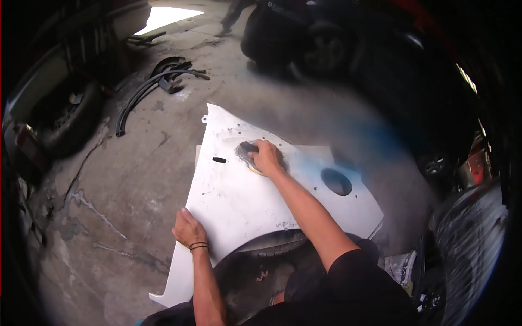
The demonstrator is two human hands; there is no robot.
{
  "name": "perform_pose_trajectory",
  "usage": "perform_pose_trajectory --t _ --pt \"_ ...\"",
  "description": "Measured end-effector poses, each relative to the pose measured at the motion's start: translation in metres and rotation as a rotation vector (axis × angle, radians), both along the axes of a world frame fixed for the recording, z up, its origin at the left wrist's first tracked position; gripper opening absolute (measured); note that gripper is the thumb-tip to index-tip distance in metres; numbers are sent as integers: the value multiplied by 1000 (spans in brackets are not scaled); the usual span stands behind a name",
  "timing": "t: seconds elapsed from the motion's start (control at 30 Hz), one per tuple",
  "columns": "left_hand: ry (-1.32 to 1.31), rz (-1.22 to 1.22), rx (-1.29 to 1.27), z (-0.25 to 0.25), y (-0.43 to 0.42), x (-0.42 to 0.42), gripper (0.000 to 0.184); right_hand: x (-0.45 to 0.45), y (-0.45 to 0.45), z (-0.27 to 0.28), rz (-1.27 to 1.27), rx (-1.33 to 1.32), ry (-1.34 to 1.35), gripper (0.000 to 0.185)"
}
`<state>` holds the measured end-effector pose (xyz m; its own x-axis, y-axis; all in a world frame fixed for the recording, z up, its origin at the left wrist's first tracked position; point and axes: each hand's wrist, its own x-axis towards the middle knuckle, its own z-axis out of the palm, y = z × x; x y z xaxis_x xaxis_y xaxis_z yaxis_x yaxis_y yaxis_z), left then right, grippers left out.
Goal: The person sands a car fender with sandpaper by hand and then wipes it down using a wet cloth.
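Note:
A white car fender [239, 195] lies tilted in front of me, with its wheel arch towards my body. My left hand [189, 228] is closed over the fender's left edge, and a dark band circles that wrist. Higher on the panel, my right hand [267, 157] is closed on a dark sanding block [249, 147], pressed to a grey sanded patch. Part of the block is hidden beneath my fingers. A small dark slot [219, 160] is left of the patch. On the right, a round hole [336, 182] sits in a blue-tinted area.
Dark curved trim pieces [155, 84] lie on the cracked concrete floor [130, 201]. A tire [65, 117] stands at the left. A dark vehicle with a wheel [326, 51] is at the back. Plastic sheeting [470, 244] hangs at the right. A person's leg [234, 16] shows far off.

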<state>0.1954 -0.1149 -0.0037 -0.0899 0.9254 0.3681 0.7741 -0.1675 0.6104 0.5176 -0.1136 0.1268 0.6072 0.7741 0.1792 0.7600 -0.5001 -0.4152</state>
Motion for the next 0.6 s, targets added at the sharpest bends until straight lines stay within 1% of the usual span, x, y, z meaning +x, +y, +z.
perform_pose_trajectory --t 0.03,0.07,0.1,0.13,0.17,0.2,0.23,0.27,0.3,0.33,0.4,0.43,0.5,0.57,0.6 --pt "-26 -31 -9 -6 -2 -2 42 2 2 4 -2 5 8 28" --pt "-58 -42 -4 -11 7 -2 42 5 14 12 -33 4 -51 25" --pt "-52 -25 -2 -35 12 -5 42 4 21 16 -64 -14 -104 23" --pt "15 13 101 -70 14 -5 42 6 25 19 -44 25 -137 25" --pt "75 43 206 -88 13 -2 41 5 18 23 -34 18 -146 25" --pt "41 35 146 -67 10 0 41 1 7 28 70 110 -297 28" --pt "29 38 150 -58 10 -1 41 -2 -4 33 174 208 -448 32" --pt "18 16 125 -48 9 -2 41 -4 -22 25 287 189 -487 38" --pt "8 -6 102 -43 11 1 41 -14 -38 22 308 -84 -390 39" --pt "7 -5 104 -43 13 3 41 -3 -54 -22 315 -21 -207 46" --pt "-29 48 -276 -50 14 0 41 -23 -92 -40 268 -27 -171 48" --pt "-9 60 -295 -44 12 0 41 -33 -106 -47 224 -39 -130 51" --pt "-10 -14 -44 -5 5 -1 42 -55 -113 -16 390 -38 -356 51" --pt "-65 3 -342 39 4 -1 42 -46 -85 -12 380 -1 -199 47" --pt "-33 9 -356 39 4 0 42 -31 -63 -20 384 29 -141 45"
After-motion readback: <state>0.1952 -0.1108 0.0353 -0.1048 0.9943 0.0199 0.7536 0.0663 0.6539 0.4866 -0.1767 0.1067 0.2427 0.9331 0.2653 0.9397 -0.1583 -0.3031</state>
